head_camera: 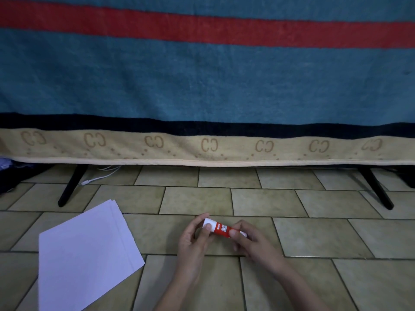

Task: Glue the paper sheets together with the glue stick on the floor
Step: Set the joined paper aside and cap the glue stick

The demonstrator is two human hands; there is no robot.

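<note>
A red glue stick [221,228] with white ends is held above the tiled floor, lying almost level. My left hand [195,236] pinches its white cap end between thumb and fingers. My right hand [249,241] grips the red body and the other white end. A stack of white paper sheets [87,254] lies on the floor to the left of my hands, slightly fanned at its far corner.
A blue, red and beige towel [206,86] hangs across the back over a stand with black legs [71,186] [377,189]. A white cable [101,175] lies under it at left. Dark cloth [9,173] sits at the far left. Tiled floor [314,239] surrounds my hands.
</note>
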